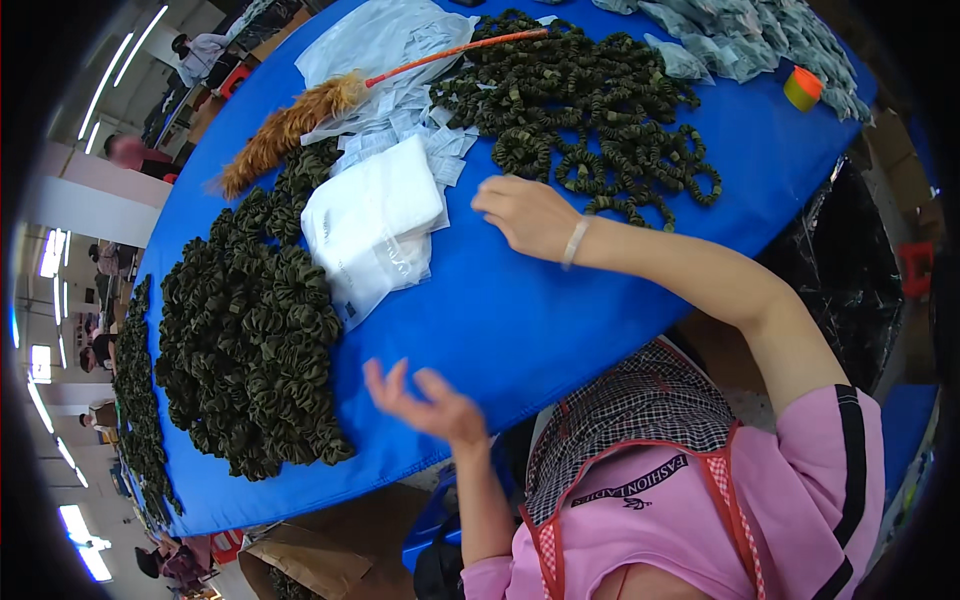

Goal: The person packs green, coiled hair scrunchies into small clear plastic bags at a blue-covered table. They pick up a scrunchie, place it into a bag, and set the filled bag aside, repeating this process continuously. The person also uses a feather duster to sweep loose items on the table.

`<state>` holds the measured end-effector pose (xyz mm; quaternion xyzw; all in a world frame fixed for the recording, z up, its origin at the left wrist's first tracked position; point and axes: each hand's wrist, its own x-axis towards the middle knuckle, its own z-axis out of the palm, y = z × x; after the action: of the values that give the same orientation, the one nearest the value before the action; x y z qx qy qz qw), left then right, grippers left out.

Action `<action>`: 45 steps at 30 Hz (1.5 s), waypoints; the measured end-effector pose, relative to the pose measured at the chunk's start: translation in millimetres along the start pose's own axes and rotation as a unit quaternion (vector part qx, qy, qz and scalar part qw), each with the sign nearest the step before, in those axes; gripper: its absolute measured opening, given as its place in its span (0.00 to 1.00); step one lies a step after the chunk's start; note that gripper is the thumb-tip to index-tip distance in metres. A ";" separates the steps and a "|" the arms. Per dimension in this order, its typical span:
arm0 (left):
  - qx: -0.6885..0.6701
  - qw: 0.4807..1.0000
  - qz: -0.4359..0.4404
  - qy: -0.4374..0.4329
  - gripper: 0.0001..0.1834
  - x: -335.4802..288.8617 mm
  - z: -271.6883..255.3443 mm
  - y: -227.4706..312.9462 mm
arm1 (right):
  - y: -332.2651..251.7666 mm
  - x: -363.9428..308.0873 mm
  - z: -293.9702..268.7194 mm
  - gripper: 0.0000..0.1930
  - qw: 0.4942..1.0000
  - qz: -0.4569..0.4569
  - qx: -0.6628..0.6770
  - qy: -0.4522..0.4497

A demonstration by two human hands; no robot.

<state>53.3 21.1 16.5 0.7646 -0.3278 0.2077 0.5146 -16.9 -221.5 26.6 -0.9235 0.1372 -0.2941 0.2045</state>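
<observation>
I see the left hand [432, 408], blurred, fingers spread near a scrunchie pile [250, 350]; the right hand [534, 216] curls beside dark rings [572, 100], contents I can't tell. A white packet [368, 212] lies between on the blue table [540, 325].

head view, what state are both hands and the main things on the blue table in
left hand, open, fingers spread
right hand, fingers curled, grip unclear
dark green scrunchies, heaped
dark green ruffled rings, loosely piled
white plastic package, lying flat
feather duster, lying down
pale packets, scattered, overlapping
grey-green packets, piled up
orange-yellow roll, set down
</observation>
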 end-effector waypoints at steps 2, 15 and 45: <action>-0.007 0.992 -0.001 -0.128 0.11 -21.7 26.7 21.8 | 21.8 40.0 30.1 0.10 0.997 0.010 -0.075 -0.025; 0.013 0.976 -0.068 -0.205 0.10 -25.9 45.6 10.8 | 25.3 34.2 -42.0 0.11 0.955 0.200 0.175 0.127; 0.186 0.976 0.083 -0.074 0.20 66.8 75.5 -19.8 | -37.4 -107.0 -15.7 0.12 0.949 0.187 0.252 0.025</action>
<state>112.6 -62.7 18.3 0.8301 -0.3829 0.2503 0.3189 -105.8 -153.4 3.3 -0.7924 0.2341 -0.2981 0.4781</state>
